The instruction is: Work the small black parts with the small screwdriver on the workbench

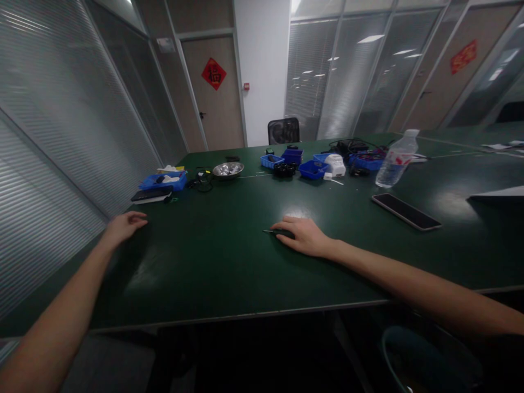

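My right hand (305,236) rests on the dark green table (196,256), its fingers closed over a small screwdriver (285,233). The tool's dark handle shows under my fingers, and its thin metal shaft points left, lying close to the tabletop. Over at the table's left side, my left hand (123,226) hovers low with loosely bent fingers. I see nothing clearly held in it. Beyond that hand lies a dark, flat notebook-like item (151,195), next to a blue tray (164,181) with small items inside.
A metal bowl (228,170) holds small pieces. Further right are blue bins (313,170), a white device (335,165), and a tray of cables (368,160). A water bottle (397,161) stands behind a phone (405,212). A chair (283,131) is at the far side.
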Motion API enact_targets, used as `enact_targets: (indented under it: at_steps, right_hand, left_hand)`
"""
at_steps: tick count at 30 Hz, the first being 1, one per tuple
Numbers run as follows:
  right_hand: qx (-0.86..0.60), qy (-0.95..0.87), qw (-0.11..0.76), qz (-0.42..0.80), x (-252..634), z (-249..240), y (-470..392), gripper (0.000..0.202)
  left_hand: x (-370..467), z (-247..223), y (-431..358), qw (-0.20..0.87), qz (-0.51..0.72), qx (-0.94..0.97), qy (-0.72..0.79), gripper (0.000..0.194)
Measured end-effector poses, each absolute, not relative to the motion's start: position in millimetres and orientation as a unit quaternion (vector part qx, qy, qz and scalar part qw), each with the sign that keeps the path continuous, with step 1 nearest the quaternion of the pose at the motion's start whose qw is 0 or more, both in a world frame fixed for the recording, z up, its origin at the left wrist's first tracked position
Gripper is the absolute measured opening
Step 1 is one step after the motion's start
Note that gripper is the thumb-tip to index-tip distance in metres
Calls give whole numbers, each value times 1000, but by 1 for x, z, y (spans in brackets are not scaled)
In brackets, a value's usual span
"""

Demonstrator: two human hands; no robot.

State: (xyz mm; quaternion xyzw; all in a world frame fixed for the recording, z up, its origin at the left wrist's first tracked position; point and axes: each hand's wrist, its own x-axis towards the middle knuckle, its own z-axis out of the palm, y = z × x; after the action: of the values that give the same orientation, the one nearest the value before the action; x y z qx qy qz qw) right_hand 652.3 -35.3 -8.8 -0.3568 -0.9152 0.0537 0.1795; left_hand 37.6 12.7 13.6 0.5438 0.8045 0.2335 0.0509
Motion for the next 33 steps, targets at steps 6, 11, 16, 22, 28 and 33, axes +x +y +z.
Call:
enact_targets:
  at_steps: [6, 11, 16, 22, 28, 33]
  right_hand:
    - [-350, -917, 184, 61, 651, -8, -38, 35]
    - [-351, -916, 184, 62, 650, -8, -38, 34]
    - [-352, -915, 185, 61, 650, -7, -39, 35]
    - [-354, -908, 212, 75, 651, -9, -40, 30]
    - [-335, -911, 218, 99, 652, -8, -44, 31]
    - [-311, -926, 190, 100, 652, -3, -47, 31]
  left_hand:
    - [133, -2, 27, 205, 257, 673, 662, 52]
    - [240, -8, 19, 276, 256, 755, 537, 42]
    - [319, -6, 2, 342, 241, 783, 461, 42]
    - [356, -13, -28, 325, 286, 812, 391, 42]
    - [348, -9, -38, 311, 263, 846, 344, 49]
    - [339, -4, -35, 285, 245, 861, 342, 54]
